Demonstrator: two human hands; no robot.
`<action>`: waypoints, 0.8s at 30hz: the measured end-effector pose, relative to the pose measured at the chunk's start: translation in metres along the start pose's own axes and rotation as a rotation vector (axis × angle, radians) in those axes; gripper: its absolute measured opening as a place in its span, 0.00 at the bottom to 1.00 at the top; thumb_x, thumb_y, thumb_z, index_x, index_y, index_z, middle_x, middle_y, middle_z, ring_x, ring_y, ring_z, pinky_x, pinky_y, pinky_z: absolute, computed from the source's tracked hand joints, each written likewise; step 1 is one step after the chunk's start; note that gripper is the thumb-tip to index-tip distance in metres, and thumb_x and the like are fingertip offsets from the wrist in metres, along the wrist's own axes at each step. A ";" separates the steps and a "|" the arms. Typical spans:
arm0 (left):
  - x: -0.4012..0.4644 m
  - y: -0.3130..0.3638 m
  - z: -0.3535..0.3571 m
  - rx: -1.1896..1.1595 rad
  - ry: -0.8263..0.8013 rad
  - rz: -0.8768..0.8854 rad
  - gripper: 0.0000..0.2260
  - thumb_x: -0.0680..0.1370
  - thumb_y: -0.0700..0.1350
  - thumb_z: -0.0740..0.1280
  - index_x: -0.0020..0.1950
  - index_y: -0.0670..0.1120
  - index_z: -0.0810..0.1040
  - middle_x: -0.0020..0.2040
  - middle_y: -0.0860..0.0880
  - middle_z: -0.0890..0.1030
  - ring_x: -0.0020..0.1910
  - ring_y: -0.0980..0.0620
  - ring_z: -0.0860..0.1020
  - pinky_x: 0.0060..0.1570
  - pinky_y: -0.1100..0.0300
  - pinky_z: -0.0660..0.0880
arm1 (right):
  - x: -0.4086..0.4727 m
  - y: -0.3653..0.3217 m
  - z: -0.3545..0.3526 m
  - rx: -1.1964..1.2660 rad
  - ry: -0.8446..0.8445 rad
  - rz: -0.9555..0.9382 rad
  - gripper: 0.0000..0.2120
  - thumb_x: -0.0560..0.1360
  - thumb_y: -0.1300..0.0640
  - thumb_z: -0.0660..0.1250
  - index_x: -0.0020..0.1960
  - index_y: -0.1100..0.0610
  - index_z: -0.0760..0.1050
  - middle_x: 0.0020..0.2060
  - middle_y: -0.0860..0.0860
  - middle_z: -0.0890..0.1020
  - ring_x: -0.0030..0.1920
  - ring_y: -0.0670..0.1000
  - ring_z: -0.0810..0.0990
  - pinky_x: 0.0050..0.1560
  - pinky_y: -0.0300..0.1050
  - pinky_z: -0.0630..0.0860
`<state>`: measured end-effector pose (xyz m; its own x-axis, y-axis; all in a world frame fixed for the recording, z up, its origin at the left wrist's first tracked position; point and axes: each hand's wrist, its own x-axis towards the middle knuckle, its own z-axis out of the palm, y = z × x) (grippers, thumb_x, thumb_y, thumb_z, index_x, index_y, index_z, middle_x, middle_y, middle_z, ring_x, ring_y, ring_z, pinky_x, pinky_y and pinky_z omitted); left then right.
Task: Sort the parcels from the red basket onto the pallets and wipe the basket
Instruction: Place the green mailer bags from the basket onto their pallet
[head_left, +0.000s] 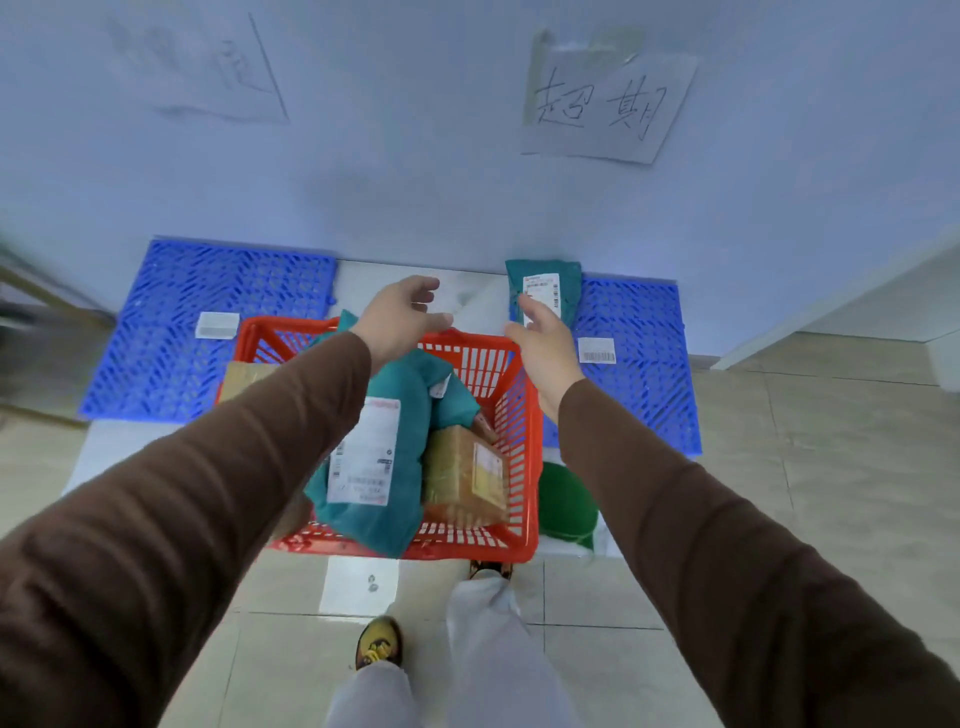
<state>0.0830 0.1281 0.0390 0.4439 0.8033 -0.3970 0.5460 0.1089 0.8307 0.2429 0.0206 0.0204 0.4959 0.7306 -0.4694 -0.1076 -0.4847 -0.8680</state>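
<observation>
Head view, only 1 cam. Red basket (511, 415) sits on floor between 2 blue pallets: left pallet (171, 332), right pallet (636, 364). Basket not emptied yet: big teal parcel (374, 467) w/ white label, cardboard box (462, 475) beside it on the right, another brown box (241, 376) at the left wall.

Teal mailer (545, 288) is at the far-left corner of the right pallet, label up, long axis running away from the person. Right hand (543, 343) is right at its near end, fingers loosely spread; fingertips overlap the mailer edge, can't tell if touching, no grip visible. Left hand (402, 317) hovers over basket's far rim, fingers relaxed, thumb out, holding nothing.

Key relation: remaining parcels lie below and nearer than both hands, so either hand must come back and down. Left hand is closer to the big teal parcel, whose long axis runs near-to-far. Green cloth-like thing (566, 501) sits right of the basket, prob for the wipe.
</observation>
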 end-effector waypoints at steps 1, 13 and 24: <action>-0.014 -0.006 -0.010 -0.015 0.009 0.007 0.26 0.75 0.41 0.74 0.72 0.45 0.72 0.65 0.45 0.77 0.63 0.47 0.76 0.63 0.55 0.74 | -0.013 0.003 0.009 0.009 -0.004 0.001 0.29 0.76 0.56 0.69 0.76 0.51 0.68 0.72 0.54 0.73 0.71 0.53 0.73 0.71 0.52 0.72; -0.145 -0.119 -0.071 -0.152 0.035 -0.068 0.24 0.75 0.42 0.73 0.70 0.44 0.73 0.67 0.49 0.78 0.66 0.49 0.76 0.67 0.50 0.73 | -0.146 0.061 0.095 0.069 -0.070 0.195 0.14 0.81 0.61 0.65 0.65 0.51 0.70 0.57 0.41 0.77 0.57 0.42 0.76 0.59 0.42 0.73; -0.156 -0.142 -0.049 -0.105 0.003 -0.252 0.35 0.78 0.37 0.69 0.81 0.44 0.56 0.76 0.44 0.68 0.71 0.43 0.72 0.67 0.49 0.72 | -0.158 0.087 0.120 0.117 -0.071 0.386 0.23 0.81 0.62 0.65 0.75 0.54 0.66 0.57 0.51 0.78 0.46 0.46 0.79 0.41 0.39 0.74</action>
<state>-0.0987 0.0154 0.0018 0.3007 0.7449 -0.5956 0.5625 0.3658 0.7414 0.0516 -0.0789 -0.0010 0.3395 0.5390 -0.7708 -0.3734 -0.6749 -0.6364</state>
